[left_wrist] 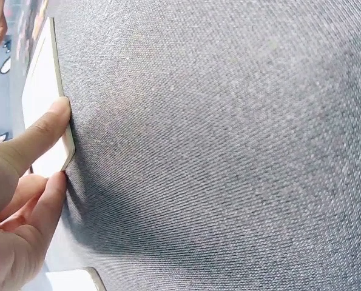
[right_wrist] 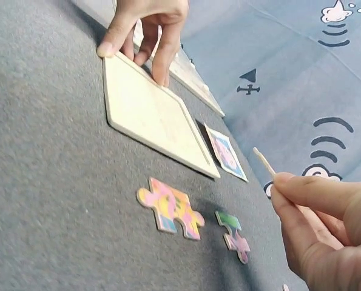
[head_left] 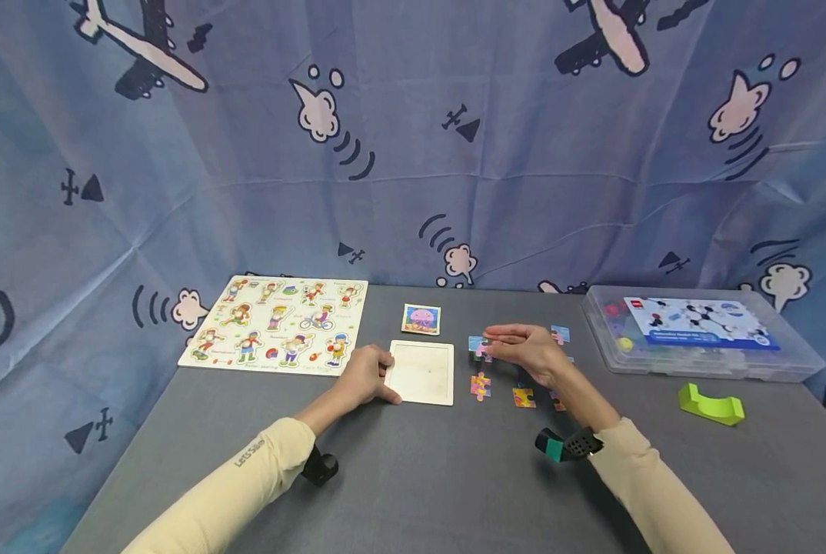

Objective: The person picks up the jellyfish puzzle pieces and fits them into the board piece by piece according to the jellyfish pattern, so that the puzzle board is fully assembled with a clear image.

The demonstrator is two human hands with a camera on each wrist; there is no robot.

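A shallow wooden puzzle tray [head_left: 421,372], with nothing inside its raised rim, lies on the table. My left hand [head_left: 363,377] grips its near-left corner, thumb on the near edge and fingers along the left edge. My right hand [head_left: 527,354] pinches a jigsaw piece [right_wrist: 264,161] between thumb and fingers above the table; the right wrist view has it edge-on, its picture side hidden. An orange-pink jigsaw piece [head_left: 481,386] lies right of the tray, and a green-and-pink piece [right_wrist: 232,235] is close by. Several more pieces, including a yellow-orange one [head_left: 524,397], lie around my right hand.
A small octopus picture card [head_left: 421,318] lies behind the tray. On the left is a board of cartoon figures [head_left: 274,323]. A clear plastic case [head_left: 704,365] and a lime-green curved block [head_left: 711,406] are on the right. A patterned curtain [head_left: 399,154] hangs behind the table.
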